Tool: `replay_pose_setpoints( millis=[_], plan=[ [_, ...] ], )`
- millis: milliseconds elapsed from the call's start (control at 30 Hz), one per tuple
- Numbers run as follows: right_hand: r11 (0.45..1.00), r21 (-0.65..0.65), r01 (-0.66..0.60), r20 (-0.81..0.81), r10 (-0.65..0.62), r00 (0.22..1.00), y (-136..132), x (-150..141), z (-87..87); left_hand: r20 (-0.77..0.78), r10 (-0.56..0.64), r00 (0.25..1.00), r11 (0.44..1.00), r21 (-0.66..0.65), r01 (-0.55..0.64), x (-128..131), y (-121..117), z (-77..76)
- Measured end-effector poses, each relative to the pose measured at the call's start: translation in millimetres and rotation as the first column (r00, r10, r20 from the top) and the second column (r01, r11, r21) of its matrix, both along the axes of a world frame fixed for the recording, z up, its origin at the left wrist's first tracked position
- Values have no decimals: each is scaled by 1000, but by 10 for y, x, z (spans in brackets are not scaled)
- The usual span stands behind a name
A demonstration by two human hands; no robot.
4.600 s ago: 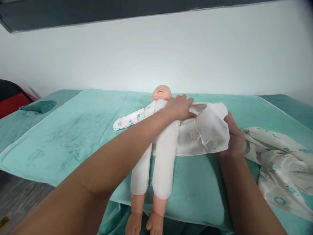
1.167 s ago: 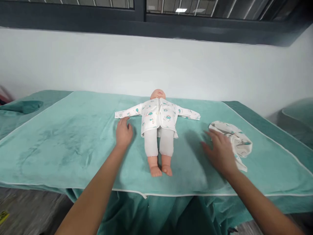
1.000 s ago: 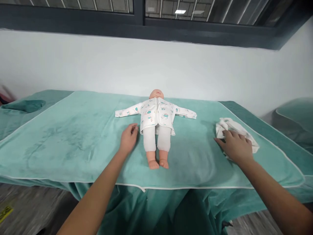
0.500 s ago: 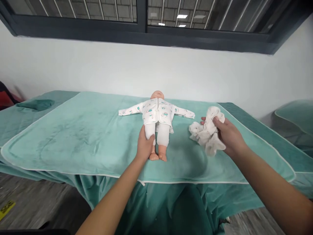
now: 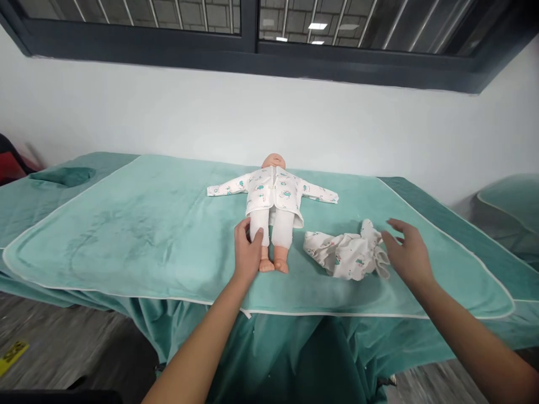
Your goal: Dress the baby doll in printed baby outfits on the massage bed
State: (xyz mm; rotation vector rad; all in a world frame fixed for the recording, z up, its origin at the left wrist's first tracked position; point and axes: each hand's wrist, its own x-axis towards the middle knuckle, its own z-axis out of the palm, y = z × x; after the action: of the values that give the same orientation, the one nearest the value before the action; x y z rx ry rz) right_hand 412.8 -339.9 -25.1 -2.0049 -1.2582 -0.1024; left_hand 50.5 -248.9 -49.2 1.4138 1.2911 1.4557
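Observation:
A baby doll (image 5: 273,202) lies on its back on a teal towel (image 5: 138,230), arms spread, in a white printed jacket and white leggings. My left hand (image 5: 247,249) is wrapped round the doll's lower left-side leg, just above the foot. A crumpled white printed garment (image 5: 343,255) lies on the towel to the right of the doll's feet. My right hand (image 5: 407,252) hovers just right of that garment with its fingers spread, holding nothing.
The towel covers a table draped in darker teal cloth (image 5: 295,359); its front edge is near me. A white wall (image 5: 269,118) rises behind, with a dark window frame above. A folded teal cloth (image 5: 63,175) lies at far left. Grey floor (image 5: 54,348) shows below left.
My right hand picked up the crumpled garment at the right, carried it leftward, and has let it go beside the doll's feet. My left hand moved from the towel onto the doll's leg.

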Motion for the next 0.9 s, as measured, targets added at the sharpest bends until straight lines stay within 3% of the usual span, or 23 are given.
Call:
replay_pose_setpoints(
  millis=[67, 100, 167, 200, 267, 400, 533, 633, 700, 733, 800, 900],
  plan=[
    [981, -85, -176, 100, 184, 978, -84, -225, 73, -30, 30, 999, 999, 12, -30, 0, -57, -11],
    [946, -144, -292, 133, 311, 941, -101, -365, 118, -38, 38, 999, 999, 11, -38, 1, -90, -11],
    [820, -275, -501, 239, 563, 791, -80, -644, 196, -45, 39, 998, 999, 2, -39, -6, -176, -5],
    [771, -325, -548, 273, 631, 726, -47, -765, 220, -50, 29, 998, 1000, 2, -29, -20, -230, -5],
    [722, -387, -573, 315, 688, 654, 46, -943, 237, -89, -25, 996, 999, 34, 28, -65, -354, -17],
    [695, -490, -525, 308, 702, 642, 244, -1076, 234, -360, -212, 909, 943, 171, 287, -145, -567, -98],
    [659, -529, -534, 202, 709, 675, 334, -1107, 383, -588, -163, 792, 907, 228, 356, -85, -604, -181],
    [709, -399, -582, -26, 626, 780, 298, -1136, 608, -605, -142, 783, 907, 236, 347, -3, -584, -207],
    [766, -215, -606, -274, 548, 790, 231, -1165, 770, -585, -159, 795, 912, 221, 345, 15, -583, -200],
    [782, -103, -615, -410, 530, 742, 190, -1186, 846, -566, -176, 806, 916, 206, 345, 7, -586, -183],
    [779, 118, -616, -633, 537, 558, 109, -1246, 979, -496, -215, 841, 923, 180, 341, -39, -596, -102],
    [733, 329, -596, -754, 584, 302, 35, -1385, 1122, -318, -251, 914, 935, 165, 314, -125, -608, 182]
  ],
)
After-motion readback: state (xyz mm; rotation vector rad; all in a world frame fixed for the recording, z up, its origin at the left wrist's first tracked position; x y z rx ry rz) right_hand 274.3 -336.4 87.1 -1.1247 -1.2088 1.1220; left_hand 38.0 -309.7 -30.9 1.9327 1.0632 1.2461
